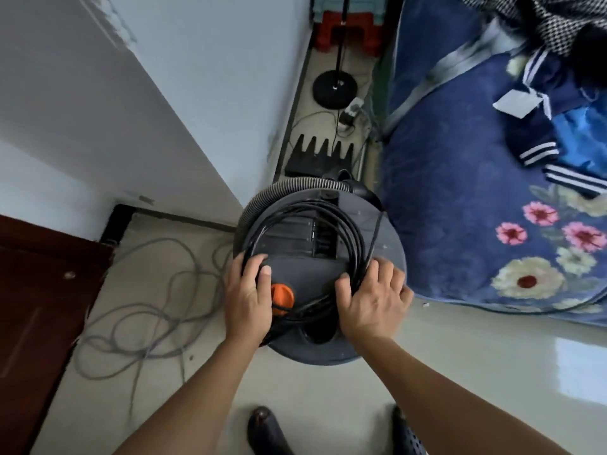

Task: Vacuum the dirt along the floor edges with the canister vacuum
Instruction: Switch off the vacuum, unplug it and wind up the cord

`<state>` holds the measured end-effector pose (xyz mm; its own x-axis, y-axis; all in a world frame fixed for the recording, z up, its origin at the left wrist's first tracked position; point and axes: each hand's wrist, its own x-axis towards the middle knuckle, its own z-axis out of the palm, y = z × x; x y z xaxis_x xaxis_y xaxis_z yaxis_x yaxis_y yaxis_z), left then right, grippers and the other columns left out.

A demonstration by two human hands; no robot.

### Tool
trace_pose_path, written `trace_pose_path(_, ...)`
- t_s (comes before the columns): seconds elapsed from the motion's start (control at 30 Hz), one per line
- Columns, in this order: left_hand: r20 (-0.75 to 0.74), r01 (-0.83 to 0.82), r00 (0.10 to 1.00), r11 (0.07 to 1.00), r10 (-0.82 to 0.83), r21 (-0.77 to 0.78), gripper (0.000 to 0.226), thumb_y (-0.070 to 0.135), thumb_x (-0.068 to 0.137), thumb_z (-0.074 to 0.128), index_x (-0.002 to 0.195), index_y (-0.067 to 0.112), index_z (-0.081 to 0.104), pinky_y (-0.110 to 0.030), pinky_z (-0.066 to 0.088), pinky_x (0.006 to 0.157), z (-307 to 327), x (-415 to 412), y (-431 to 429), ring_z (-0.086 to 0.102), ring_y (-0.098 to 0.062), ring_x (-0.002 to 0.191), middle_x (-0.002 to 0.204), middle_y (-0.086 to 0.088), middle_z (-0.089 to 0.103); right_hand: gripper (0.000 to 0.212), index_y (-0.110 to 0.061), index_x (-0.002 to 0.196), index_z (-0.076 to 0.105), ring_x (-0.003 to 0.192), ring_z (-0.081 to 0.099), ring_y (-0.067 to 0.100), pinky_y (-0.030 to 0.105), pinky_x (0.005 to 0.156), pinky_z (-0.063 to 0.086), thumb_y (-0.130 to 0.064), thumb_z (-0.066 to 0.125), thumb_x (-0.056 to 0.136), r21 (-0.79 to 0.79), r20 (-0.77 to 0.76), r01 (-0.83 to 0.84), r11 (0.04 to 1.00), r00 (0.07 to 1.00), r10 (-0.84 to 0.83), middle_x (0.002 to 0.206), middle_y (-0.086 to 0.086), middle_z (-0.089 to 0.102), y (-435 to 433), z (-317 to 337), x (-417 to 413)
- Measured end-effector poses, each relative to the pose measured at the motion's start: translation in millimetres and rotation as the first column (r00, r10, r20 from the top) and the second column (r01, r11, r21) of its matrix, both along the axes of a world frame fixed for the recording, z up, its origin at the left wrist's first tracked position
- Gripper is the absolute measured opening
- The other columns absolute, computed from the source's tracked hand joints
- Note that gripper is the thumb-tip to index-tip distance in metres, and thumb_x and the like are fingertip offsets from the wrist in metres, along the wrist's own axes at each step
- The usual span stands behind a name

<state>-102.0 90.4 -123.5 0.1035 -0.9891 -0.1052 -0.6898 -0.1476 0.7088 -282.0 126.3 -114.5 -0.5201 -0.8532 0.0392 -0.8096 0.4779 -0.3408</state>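
The only label I can spot is a white tag (518,100) on the clothes heaped on the bed (460,208), and any print on it is too small to read. The vacuum's casing shows no lettering I can make out.

The person stands over the canister vacuum (305,267), both bare forearms reaching straight down and forward. The left hand (249,290) sits on the near-left of the lid, fingers curled over the left side of the coiled black cord (348,231), thumb lying flat on the grey lid just above the orange knob (283,295). The right hand (371,297) holds the near-right of the same coil, thumb on the inside of the loops and fingers wrapped over the outside. Both hands have the cord in their grip.

The vacuum stands on the tiled floor (460,356), directly under the hands, squeezed between the white wall (197,93) and the near corner of the bed. Its ribbed grey hose (295,185) curves round the far-left rim. Beyond it, along the strip of floor by the wall, lie a black toothed attachment (323,156), a power strip (353,110) and a round black lamp base (334,88). A loose grey cable (147,290) sprawls on the floor to the left, near a brown door (39,290).
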Motion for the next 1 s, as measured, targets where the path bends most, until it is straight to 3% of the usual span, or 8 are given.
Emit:
trace_pose_path(0.17, 0.009, 0.117, 0.993, 0.993, -0.116, -0.036, 0.045, 0.046, 0.091, 0.031, 0.118, 0.022, 0.059, -0.032, 0.038, 0.098, 3, 17, -71, 0.048, -0.020, 0.115, 0.125, -0.002, 0.050, 0.054, -0.008, 0.105, 0.062, 0.108, 0.051, 0.033, 0.047, 0.088, 0.039, -0.050, 0.037, 0.083, 0.020, 0.000, 0.095, 0.995, 0.995, -0.095, 0.114, 0.009, 0.062, -50, 1, 22)
trace_pose_path(0.43, 0.022, 0.150, 0.989, 0.987, -0.149, -0.052, 0.041, 0.035, 0.094, 0.036, 0.119, 0.014, 0.060, -0.036, 0.034, 0.100, -5, -4, -147, 0.045, -0.032, 0.116, 0.126, -0.014, 0.050, 0.055, -0.008, 0.101, 0.058, 0.110, 0.049, 0.033, 0.047, 0.091, 0.035, -0.052, 0.031, 0.084, 0.025, -0.020, 0.102, 0.994, 0.995, -0.102, 0.116, 0.009, 0.059, -124, 0, 1)
trace_pose_path(0.57, 0.026, 0.138, 0.990, 0.990, -0.137, -0.030, 0.042, 0.036, 0.094, 0.034, 0.120, 0.015, 0.060, -0.037, 0.033, 0.101, -5, -16, -170, 0.043, -0.033, 0.118, 0.129, -0.015, 0.048, 0.061, -0.009, 0.108, 0.057, 0.117, 0.045, 0.031, 0.048, 0.096, 0.033, -0.055, 0.026, 0.084, 0.083, -0.024, 0.080, 0.993, 0.997, -0.078, 0.125, 0.008, 0.056, -149, 3, -13)
trace_pose_path(0.73, 0.037, 0.141, 0.989, 0.990, -0.140, -0.012, 0.055, 0.049, 0.091, 0.025, 0.120, 0.017, 0.059, -0.041, 0.038, 0.100, -2, -25, -191, 0.044, -0.033, 0.118, 0.128, -0.014, 0.048, 0.060, -0.007, 0.107, 0.060, 0.114, 0.048, 0.033, 0.049, 0.094, 0.036, -0.054, 0.031, 0.084, 0.089, -0.004, 0.067, 0.994, 0.998, -0.067, 0.122, 0.010, 0.059, -172, 2, -24)
trace_pose_path(1.0, 0.182, 0.175, 0.966, 0.982, -0.185, 0.069, 0.056, 0.053, 0.092, 0.019, 0.123, 0.022, 0.054, -0.044, 0.045, 0.093, 7, -23, -197, 0.047, -0.027, 0.115, 0.124, -0.007, 0.048, 0.056, -0.005, 0.105, 0.064, 0.111, 0.050, 0.032, 0.048, 0.092, 0.039, -0.052, 0.042, 0.082, 0.079, 0.002, 0.068, 0.995, 0.998, -0.069, 0.118, 0.010, 0.062, -175, 5, -26)
